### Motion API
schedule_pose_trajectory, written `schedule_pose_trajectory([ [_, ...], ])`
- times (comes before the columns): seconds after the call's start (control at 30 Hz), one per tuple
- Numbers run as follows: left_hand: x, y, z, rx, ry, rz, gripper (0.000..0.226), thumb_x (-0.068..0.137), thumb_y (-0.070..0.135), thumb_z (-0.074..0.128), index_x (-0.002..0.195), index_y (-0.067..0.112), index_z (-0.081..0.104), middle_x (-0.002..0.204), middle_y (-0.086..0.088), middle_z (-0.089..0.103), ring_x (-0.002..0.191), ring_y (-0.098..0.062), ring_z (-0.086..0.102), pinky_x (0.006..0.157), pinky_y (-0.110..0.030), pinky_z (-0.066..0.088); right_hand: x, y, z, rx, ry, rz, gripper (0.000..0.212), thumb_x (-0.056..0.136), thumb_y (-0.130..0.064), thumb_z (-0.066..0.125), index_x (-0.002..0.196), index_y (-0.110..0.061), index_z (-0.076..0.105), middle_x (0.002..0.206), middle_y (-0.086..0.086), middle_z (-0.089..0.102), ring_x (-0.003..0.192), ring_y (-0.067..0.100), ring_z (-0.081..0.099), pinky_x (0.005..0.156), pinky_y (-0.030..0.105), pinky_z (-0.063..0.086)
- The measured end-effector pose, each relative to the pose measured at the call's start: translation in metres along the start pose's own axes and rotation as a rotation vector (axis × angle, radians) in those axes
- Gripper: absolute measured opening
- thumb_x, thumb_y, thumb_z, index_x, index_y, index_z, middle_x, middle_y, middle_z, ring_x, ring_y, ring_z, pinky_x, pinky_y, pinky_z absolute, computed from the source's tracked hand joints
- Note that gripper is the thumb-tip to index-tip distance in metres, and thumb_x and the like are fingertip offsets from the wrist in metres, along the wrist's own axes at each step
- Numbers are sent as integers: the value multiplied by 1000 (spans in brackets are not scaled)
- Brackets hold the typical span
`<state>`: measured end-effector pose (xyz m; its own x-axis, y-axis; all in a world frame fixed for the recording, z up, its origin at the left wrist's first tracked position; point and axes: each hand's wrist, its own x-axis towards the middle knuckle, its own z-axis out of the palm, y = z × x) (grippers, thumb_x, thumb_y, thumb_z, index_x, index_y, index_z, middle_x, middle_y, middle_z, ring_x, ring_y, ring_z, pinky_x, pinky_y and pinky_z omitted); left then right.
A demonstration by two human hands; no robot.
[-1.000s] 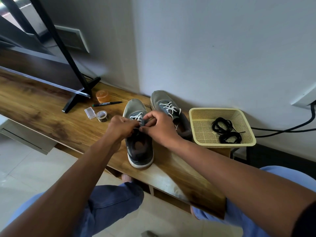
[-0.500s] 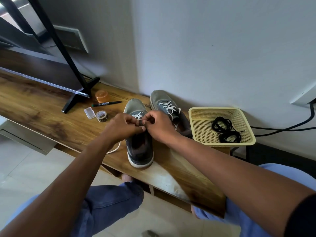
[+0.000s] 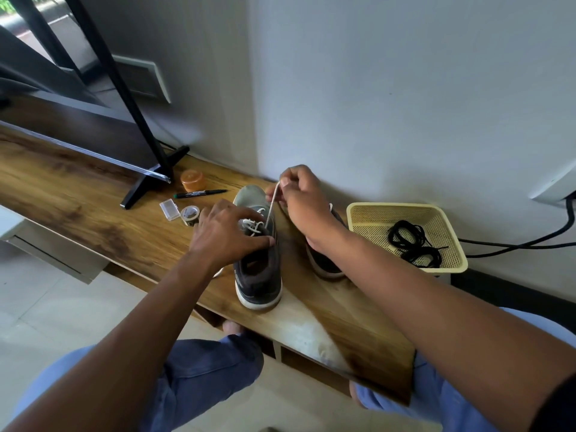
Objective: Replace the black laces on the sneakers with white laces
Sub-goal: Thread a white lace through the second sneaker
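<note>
A: What is shown at the centre of the wooden bench [image 3: 93,219]?

B: A grey sneaker [image 3: 258,269] is seen standing heel toward the viewer, with a white lace [image 3: 270,207] partly threaded through its upper eyelets. This sneaker is taken as the landmark.

A: How are the hands placed?

B: The left hand [image 3: 227,235] is laid over the sneaker's left side, fingers [image 3: 249,212] curled around the upper and thumb pressed at the collar, so the shoe is gripped. The right hand [image 3: 304,198] is raised above and behind the sneaker's toe; its fingers are closed in a pinch on the free end of the white lace, which is drawn taut in a straight line down to the eyelets.

A: Where is the second shoe?

B: The second sneaker [image 3: 325,263] is set just right of the landmark, largely hidden under the right wrist; only its dark heel is clearly seen.

A: And the black laces?

B: The black laces [image 3: 413,244] are coiled in a pale yellow mesh basket [image 3: 367,213], further right of the sneaker, beyond the second shoe.

A: What else is visible?

B: To the left of the sneaker, a roll of tape [image 3: 189,215] and a small clear box [image 3: 170,209] are seen; behind these, a black marker [image 3: 199,193] and an orange lid [image 3: 193,179]. A black stand foot [image 3: 149,179] is planted further left.
</note>
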<state>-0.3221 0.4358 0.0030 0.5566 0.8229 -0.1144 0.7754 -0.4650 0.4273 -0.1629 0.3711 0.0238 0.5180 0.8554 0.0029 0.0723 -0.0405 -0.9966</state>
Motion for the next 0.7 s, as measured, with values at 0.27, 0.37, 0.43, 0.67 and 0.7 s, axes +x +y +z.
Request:
schedule_pose_trajectory([
  [0.27,0,-4,-5,1,-30,-27,62,67,79,75,123,53,65,142,0,50,136,-30,43,107,-57,43,10,-48,-28,272,-37,9,19,100,4,38,98,-12,48,67,6,50,50,13,38,46,24,28],
  [0.37,-1,-4,-2,0,-25,-28,61,68,77,77,123,53,64,143,1,50,137,-30,43,106,-56,44,12,-49,-33,19,30,-29,21,96,0,43,92,-18,54,66,2,55,48,8,43,47,23,32],
  [0.43,-1,-4,-2,6,-32,-18,70,67,74,79,129,49,60,146,-1,48,139,-29,42,108,-54,43,11,-42,-34,-287,45,-93,13,96,-10,51,96,-22,56,72,-1,59,59,11,54,57,27,40],
  [0.67,0,-2,-2,-58,-112,-97,110,71,39,88,158,25,23,147,-16,52,131,-37,54,99,-45,49,-2,-21,-20,-1026,-344,-93,40,75,-39,74,109,-21,64,88,-3,65,83,22,65,70,31,54],
  [0.7,-2,1,1,-36,-78,-105,106,73,39,87,157,22,24,139,-17,57,125,-38,58,95,-45,50,-6,-17,-15,-1045,-375,-87,47,72,-36,74,115,-19,62,88,-2,65,88,25,66,72,33,55],
])
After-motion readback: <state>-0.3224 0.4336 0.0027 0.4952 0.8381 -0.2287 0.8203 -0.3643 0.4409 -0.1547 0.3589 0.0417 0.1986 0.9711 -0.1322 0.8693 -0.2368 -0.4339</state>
